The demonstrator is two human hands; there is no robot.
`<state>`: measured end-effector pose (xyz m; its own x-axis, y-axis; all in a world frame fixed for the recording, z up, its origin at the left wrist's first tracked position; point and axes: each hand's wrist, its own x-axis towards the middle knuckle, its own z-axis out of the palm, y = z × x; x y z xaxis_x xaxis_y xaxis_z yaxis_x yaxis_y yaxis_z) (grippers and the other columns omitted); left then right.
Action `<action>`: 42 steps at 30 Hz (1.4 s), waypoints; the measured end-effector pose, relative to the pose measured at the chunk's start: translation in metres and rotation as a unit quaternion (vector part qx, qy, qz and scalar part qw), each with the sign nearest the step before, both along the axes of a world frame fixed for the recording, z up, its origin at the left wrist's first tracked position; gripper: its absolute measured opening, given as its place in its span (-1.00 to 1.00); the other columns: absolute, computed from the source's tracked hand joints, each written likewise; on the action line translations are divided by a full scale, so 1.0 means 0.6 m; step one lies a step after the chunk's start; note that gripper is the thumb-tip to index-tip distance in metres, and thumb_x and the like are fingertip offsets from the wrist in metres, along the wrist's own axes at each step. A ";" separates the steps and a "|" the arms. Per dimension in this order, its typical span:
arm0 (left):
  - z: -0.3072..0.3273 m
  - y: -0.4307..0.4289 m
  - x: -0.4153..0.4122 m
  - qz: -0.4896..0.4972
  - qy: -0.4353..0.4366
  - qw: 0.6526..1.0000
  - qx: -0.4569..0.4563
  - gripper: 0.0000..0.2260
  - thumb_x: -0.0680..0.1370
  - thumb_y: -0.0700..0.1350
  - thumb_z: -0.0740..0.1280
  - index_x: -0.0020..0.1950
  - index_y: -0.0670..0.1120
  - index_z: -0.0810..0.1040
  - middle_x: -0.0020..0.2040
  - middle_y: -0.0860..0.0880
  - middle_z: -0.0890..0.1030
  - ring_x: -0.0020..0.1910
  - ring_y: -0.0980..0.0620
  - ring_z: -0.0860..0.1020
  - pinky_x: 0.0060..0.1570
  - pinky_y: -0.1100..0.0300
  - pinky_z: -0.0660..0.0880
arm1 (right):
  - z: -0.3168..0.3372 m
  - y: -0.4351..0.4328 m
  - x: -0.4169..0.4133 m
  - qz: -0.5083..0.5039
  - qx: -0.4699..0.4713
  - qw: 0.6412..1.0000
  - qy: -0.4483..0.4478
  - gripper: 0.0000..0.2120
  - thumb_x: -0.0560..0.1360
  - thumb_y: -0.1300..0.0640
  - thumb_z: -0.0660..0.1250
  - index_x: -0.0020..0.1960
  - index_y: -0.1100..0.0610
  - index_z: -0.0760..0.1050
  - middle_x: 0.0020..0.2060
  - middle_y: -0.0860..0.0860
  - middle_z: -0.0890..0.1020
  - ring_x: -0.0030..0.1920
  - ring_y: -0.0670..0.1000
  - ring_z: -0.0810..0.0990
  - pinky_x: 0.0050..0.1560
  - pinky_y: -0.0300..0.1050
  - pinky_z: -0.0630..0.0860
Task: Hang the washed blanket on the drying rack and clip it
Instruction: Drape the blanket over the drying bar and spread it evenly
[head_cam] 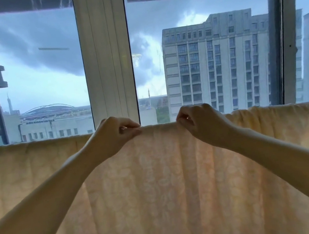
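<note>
A pale cream blanket [162, 193] with a faint leaf pattern hangs across the whole width of the view. Its top edge runs in a nearly straight horizontal line, folded over something that the fabric covers completely, so the support under it cannot be seen. The cloth falls in soft vertical folds, and light from behind makes the middle part glow warmer than the sides.

Both bare arms reach forward and up to that top edge. The left hand [115, 136] has its fingers curled in, and its thumb and fingertips pinch the fold at the top of the blanket. The right hand [202, 124] is curled the same way and pinches the same fold just to the right. The two hands are near each other but apart, with a short stretch of the blanket's edge pulled flat between them.

Behind the blanket is a large window with a broad white window frame [106, 53] standing upright directly above the hands. A grey pipe [281, 34] runs up the right side. Through the glass a tall pale building [218, 65] rises on the right, a low domed roof [48, 108] sits far off on the left, and the sky [37, 54] is heavy with dark cloud.
</note>
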<state>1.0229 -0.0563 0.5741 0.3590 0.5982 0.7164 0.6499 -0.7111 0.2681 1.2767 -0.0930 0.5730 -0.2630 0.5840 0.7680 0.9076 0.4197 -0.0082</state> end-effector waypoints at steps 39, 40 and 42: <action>-0.020 -0.006 -0.094 -0.053 0.002 0.992 0.112 -0.95 0.40 -0.11 0.50 -0.19 -0.07 0.68 -0.22 0.07 0.57 -0.20 0.13 0.54 -0.14 0.29 0.51 | -0.019 -0.012 -0.152 0.063 -0.030 0.997 -0.042 -0.94 0.64 0.11 0.09 0.09 0.08 0.25 -0.40 0.03 0.50 -0.53 -0.04 0.44 -0.49 -0.18 0.51; -0.021 -0.005 -0.095 -0.050 0.035 0.989 0.132 -0.94 0.39 -0.11 0.51 -0.19 -0.07 0.69 -0.20 0.06 0.58 -0.19 0.10 0.53 -0.14 0.21 0.52 | -0.018 -0.013 -0.154 0.069 -0.024 0.996 -0.048 -0.88 0.63 0.10 0.12 0.14 0.08 0.23 -0.37 0.05 0.54 -0.51 -0.01 0.49 -0.46 -0.13 0.55; -0.017 -0.006 -0.098 -0.038 0.063 0.989 0.131 -0.94 0.39 -0.09 0.52 -0.19 -0.04 0.69 -0.16 0.07 0.60 -0.12 0.09 0.52 -0.10 0.13 0.51 | -0.013 -0.009 -0.161 0.089 -0.014 0.995 -0.045 -0.78 0.61 0.09 0.19 0.20 0.08 0.23 -0.22 0.09 0.63 -0.37 0.01 0.61 -0.33 -0.09 0.61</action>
